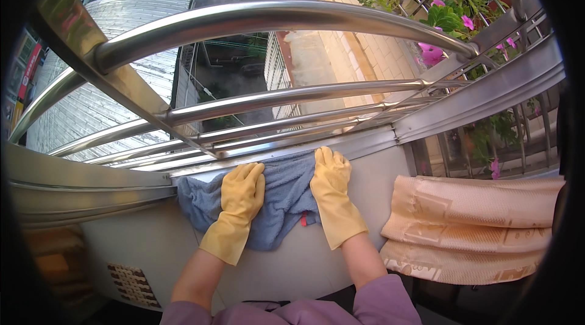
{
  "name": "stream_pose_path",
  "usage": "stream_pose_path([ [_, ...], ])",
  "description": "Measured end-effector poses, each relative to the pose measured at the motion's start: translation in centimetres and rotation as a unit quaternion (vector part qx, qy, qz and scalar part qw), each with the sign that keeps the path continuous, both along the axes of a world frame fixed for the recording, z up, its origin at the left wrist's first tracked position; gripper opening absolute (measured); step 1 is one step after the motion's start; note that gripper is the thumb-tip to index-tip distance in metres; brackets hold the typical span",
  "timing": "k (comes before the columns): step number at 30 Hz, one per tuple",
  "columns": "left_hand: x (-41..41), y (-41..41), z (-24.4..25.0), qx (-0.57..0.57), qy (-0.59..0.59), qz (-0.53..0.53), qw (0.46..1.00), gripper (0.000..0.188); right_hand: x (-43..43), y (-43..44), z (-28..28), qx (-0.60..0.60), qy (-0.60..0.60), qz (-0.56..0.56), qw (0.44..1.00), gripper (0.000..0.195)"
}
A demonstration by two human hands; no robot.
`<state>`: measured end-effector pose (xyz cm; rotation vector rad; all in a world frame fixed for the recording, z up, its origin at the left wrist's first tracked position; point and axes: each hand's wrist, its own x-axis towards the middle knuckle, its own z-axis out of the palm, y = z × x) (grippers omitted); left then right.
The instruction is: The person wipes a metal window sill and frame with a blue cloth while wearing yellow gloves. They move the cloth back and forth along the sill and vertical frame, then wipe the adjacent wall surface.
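Observation:
A blue-grey terry cloth [283, 206] with a small red tag lies bunched over the metal window track [370, 142] and the pale windowsill [283, 270]. My left hand [242, 192], in a yellow rubber glove, has its fingers curled on the cloth left of its middle. Gloved the same way, my right hand [332, 174] is closed at the cloth's right edge, fingertips by the track. Whether cloth is pinched inside the right fingers is partly hidden, but the hand presses against it.
Stainless steel guard rails [292, 96] run beyond the track. A peach patterned curtain [466, 229] rests on the sill at right, and a woven mat [133, 284] lies at lower left. Potted pink flowers [432, 53] stand outside at upper right; rooftops lie far below.

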<state>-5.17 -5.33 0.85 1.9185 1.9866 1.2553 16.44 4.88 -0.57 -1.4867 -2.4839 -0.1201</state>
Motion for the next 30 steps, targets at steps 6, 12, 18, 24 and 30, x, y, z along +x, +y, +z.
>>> stream_pose_path([
  [6,0.6,0.2,-0.4,-0.006,-0.011,0.014,1.000,0.017,-4.9,-2.2,-2.4,-0.031,-0.072,-0.026,0.997,0.030],
  [12,0.1,0.0,-1.3,0.015,-0.018,0.027,0.999,0.015,-5.4,-2.8,-0.4,0.020,0.043,0.051,0.998,0.024],
  [18,0.4,0.4,-0.6,0.017,-0.016,0.022,0.999,0.015,-1.7,-0.3,-0.9,0.056,0.022,0.001,0.998,0.015],
  [24,0.4,0.0,-2.3,0.014,-0.098,0.068,0.993,0.029,-9.5,-4.7,-2.1,0.017,0.042,0.052,0.998,0.019],
  [30,-0.2,-1.1,-2.7,-0.031,-0.120,0.085,0.989,0.032,-9.4,-5.8,-0.4,-0.018,0.138,0.133,0.981,0.025],
])
